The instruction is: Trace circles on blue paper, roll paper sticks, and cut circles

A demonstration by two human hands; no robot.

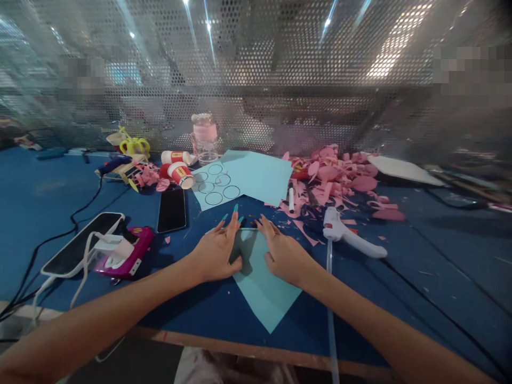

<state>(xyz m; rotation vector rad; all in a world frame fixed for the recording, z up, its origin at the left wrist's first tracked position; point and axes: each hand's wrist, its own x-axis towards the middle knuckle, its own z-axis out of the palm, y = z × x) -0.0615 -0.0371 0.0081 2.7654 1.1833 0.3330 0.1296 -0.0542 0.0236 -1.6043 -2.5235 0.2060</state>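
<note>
Both hands (248, 250) on near-pointing paper (264, 296)

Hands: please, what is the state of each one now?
Left hand: open, flat on the light blue paper.
Right hand: open, pressing the same paper.

A light blue sheet of paper (264, 288) lies flat on the dark blue bench (420, 256). It is turned like a diamond, with one corner pointing at the near edge. Its far edge looks folded into a straight line. Both hands press down on its top part.
</note>
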